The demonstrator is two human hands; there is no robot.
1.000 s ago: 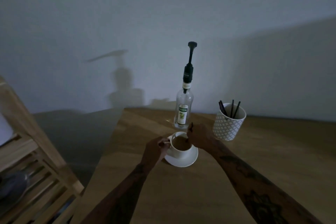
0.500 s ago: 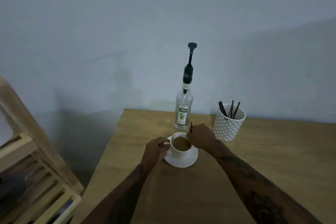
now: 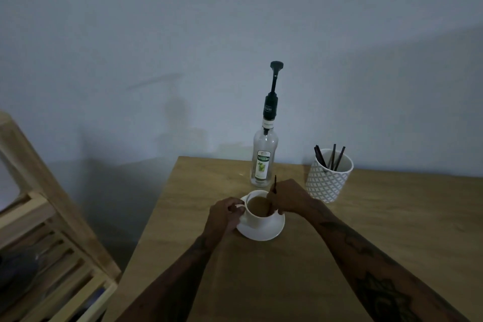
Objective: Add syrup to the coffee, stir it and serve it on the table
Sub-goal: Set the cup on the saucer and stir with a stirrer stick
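Note:
A white cup of light-brown coffee stands on a white saucer near the far left of the wooden table. My left hand grips the cup's handle from the left. My right hand pinches a thin dark stir stick whose lower end dips into the coffee at the cup's right side. Just behind the cup stands a clear syrup bottle with a tall black pump.
A white patterned holder with several dark stir sticks stands to the right of the bottle. A pale wall rises right behind the table. A wooden slatted rack stands lower left, beyond the table's left edge.
My right hand has shifted slightly with the stick inside the cup, the stick's top now leaning toward the bottle. My left hand has stayed on the handle. The lighting flickered.

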